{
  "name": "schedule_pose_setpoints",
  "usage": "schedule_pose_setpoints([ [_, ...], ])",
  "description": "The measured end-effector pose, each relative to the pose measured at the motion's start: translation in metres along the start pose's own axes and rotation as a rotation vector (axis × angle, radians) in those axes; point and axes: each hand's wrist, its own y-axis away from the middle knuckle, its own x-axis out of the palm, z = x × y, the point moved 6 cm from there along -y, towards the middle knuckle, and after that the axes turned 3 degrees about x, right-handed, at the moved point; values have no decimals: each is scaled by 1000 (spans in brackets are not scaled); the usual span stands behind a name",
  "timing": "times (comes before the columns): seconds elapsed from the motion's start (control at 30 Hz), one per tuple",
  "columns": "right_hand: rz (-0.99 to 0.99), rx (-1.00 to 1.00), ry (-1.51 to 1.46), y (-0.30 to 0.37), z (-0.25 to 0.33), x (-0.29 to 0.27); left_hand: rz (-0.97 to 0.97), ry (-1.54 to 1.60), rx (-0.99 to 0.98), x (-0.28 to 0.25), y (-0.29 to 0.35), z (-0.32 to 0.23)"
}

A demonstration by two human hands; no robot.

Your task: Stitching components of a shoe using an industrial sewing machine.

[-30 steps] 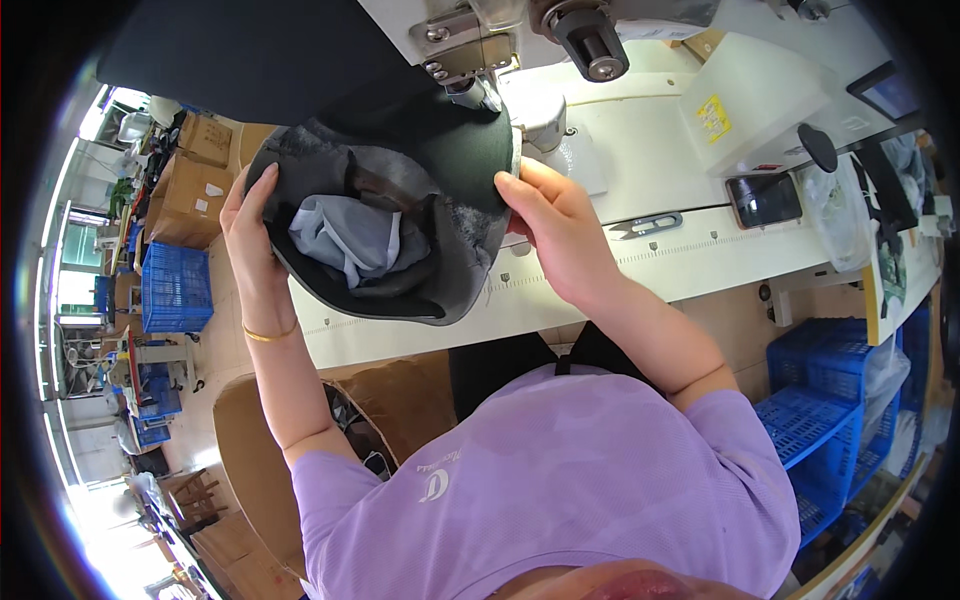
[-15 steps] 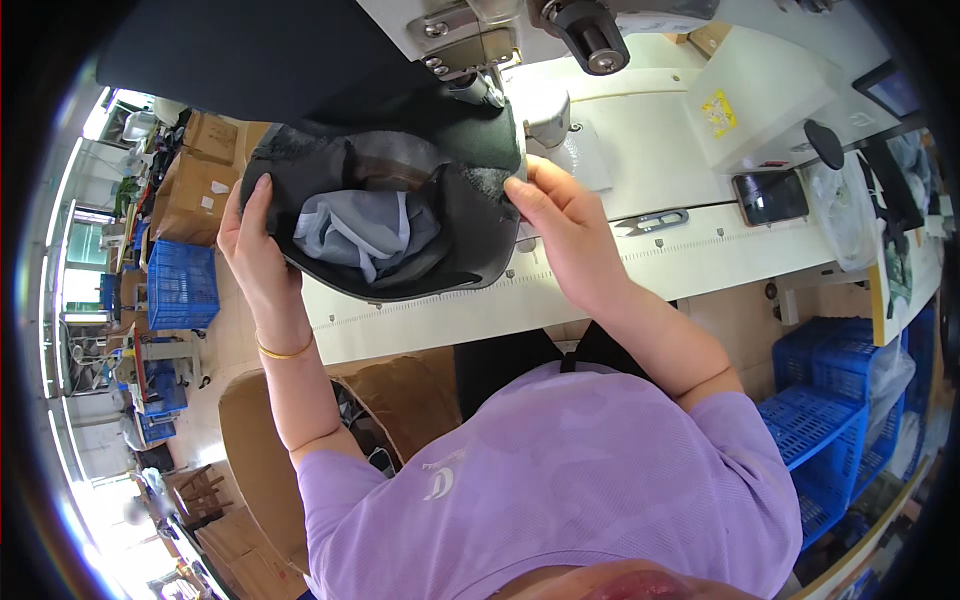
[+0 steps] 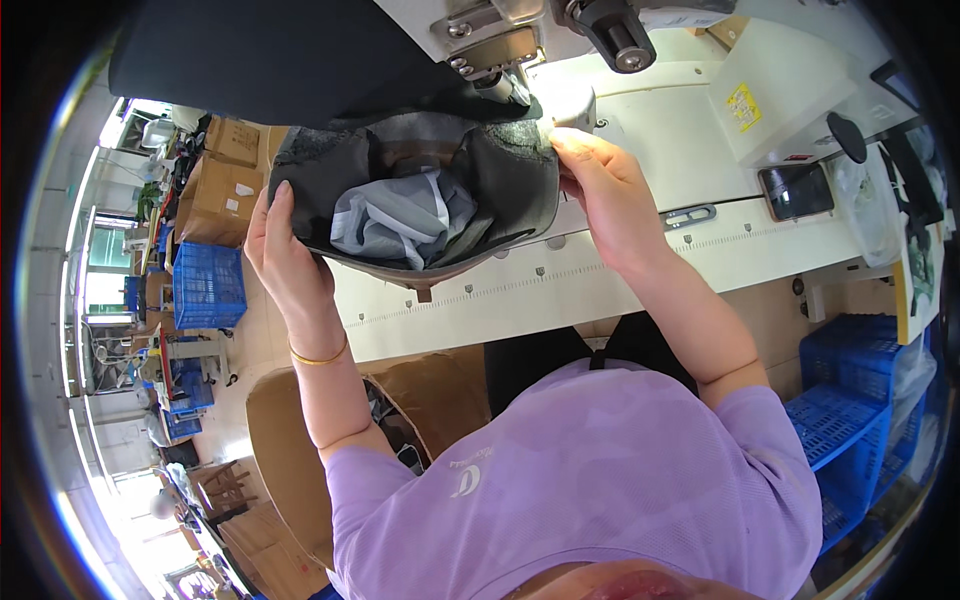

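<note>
A black pouch-shaped sewn piece hangs between my two hands, its opening toward me and bunched grey lining inside. My left hand is closed on its left side, thumb on the near face and the other fingers partly hidden behind. At the upper right corner, my right hand pinches the edge between thumb and fingers. The piece's far edge lies just below the sewing machine's head; a dark panel covers the area to its left. Whether the needle touches the fabric is hidden.
On the white machine table, thread snips lie beside my right wrist, with a phone farther right. A clear plastic bag hangs at the right edge. Blue crates stand lower right; an open cardboard box sits below left.
The view has shifted slightly. The piece's near edge has tipped up, showing a small brown tab underneath. My right hand has moved up along the right edge toward the machine.
</note>
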Motion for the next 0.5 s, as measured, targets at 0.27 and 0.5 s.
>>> schedule_pose_setpoints([
  [0.27, 2, -110, 354, 1, 1, -1, 76, -4, 35, -2, -9, 6],
  [0.5, -4, -134, 374, 4, 1, -1, 94, -55, 46, -5, -15, 9],
])
